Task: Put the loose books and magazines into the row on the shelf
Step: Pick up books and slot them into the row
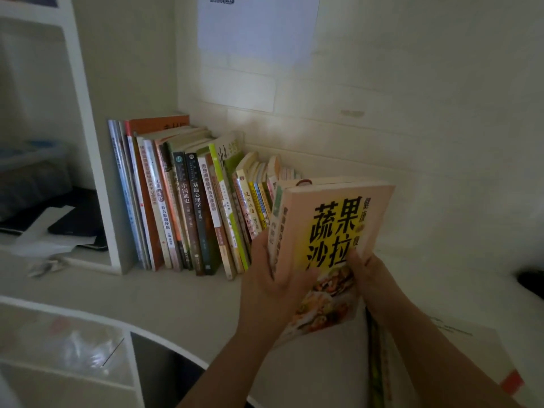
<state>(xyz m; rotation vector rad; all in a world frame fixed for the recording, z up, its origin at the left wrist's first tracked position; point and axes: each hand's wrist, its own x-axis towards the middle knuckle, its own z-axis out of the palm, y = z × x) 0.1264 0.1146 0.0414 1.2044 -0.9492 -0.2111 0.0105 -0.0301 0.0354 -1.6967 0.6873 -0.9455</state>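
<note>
A row of upright books [188,198] leans along the white shelf top [176,295], from a white upright panel on the left to the wall corner. At the row's right end I hold a pink cookbook [332,231] with a yellow patch and black characters, its cover facing me and tilted. My left hand [273,278] grips its spine side, fingers curled round the edge. My right hand [368,272] holds the cover's lower right, thumb on the front. More thin books [278,207] stand pressed between the cookbook and the row.
A loose white book or magazine [459,357] with a red corner mark lies under my right forearm. A white shelf unit [88,160] stands at the left with dark items and papers [53,231] inside. A dark object [531,282] sits at the right edge.
</note>
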